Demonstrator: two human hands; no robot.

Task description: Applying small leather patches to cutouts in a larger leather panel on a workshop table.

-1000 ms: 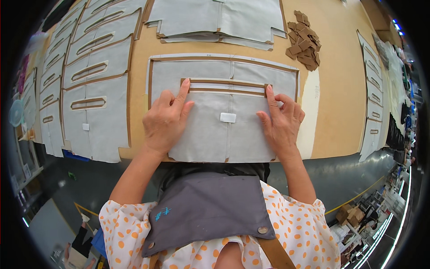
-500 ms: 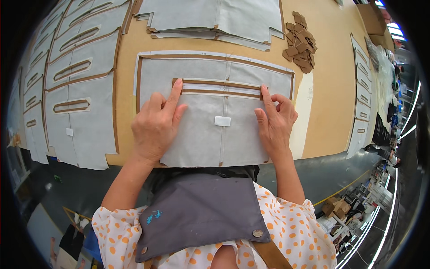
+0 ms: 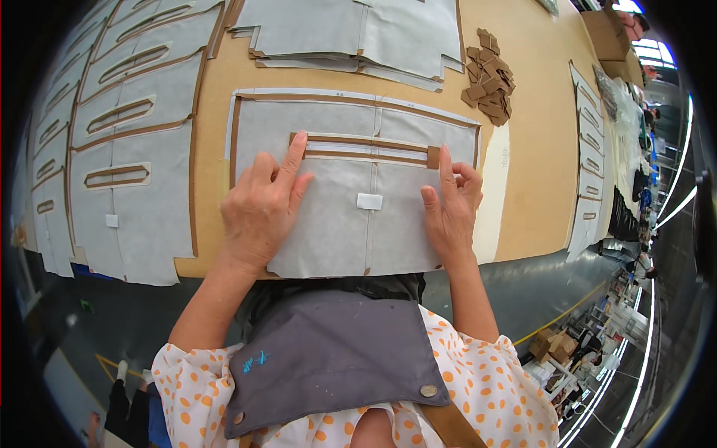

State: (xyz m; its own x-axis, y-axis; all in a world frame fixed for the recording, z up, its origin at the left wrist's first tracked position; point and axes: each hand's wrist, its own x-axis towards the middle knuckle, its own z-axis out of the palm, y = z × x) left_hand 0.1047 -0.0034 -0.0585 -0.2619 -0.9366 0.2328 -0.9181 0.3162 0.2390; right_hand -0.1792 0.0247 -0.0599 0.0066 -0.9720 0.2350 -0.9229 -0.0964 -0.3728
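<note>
In front of me lies a grey sheet panel (image 3: 328,201) with brown edging along its top and sides. Across its upper part runs a long narrow slot (image 3: 358,148) framed in brown strips. A small brown piece (image 3: 433,157) covers the slot's right end. My left hand (image 3: 261,198) rests its stretched index finger on the slot's left end, thumb apart, other fingers curled. Beside the right end is my right hand (image 3: 454,205), index finger raised straight and thumb apart, holding nothing. A white label (image 3: 370,201) sits on the panel between the hands.
Grey panels with brown-framed slots (image 3: 119,176) overlap in rows at the left. Beyond my panel is a stack of grey panels (image 3: 321,33). A heap of small brown pieces (image 3: 489,78) lies at the far right. More slotted panels (image 3: 590,160) line the table's right edge.
My right index finger has come off the slot's right end, uncovering the brown piece there. The left hand stays in place on the left end.
</note>
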